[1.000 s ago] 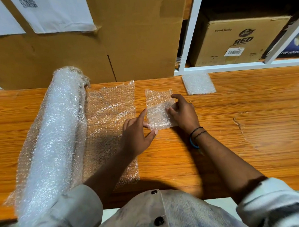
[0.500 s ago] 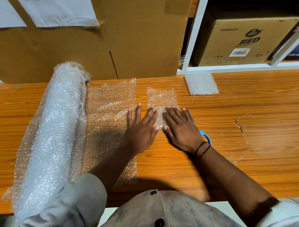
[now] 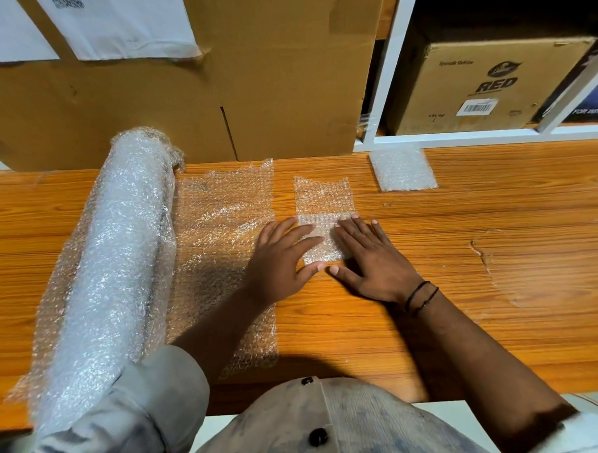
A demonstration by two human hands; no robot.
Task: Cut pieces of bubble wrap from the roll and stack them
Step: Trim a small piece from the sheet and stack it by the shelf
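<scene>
A thick roll of bubble wrap lies at the left of the wooden table, with a loose sheet unrolled to its right. A narrow cut strip lies at the table's middle, its near end folded over. My left hand and my right hand press flat on that folded part, fingers spread, thumbs almost touching. A stack of cut pieces sits at the back, right of the strip. The scissors seen half a second ago are hidden.
Large cardboard boxes stand against the table's back edge. A white shelf at the back right holds a printed carton. The table's near edge runs just in front of my body.
A second ago both hands held the strip's near end lifted and folded. They laid it down and now press flat on it, spread slightly apart. The blue scissor handle no longer shows.
</scene>
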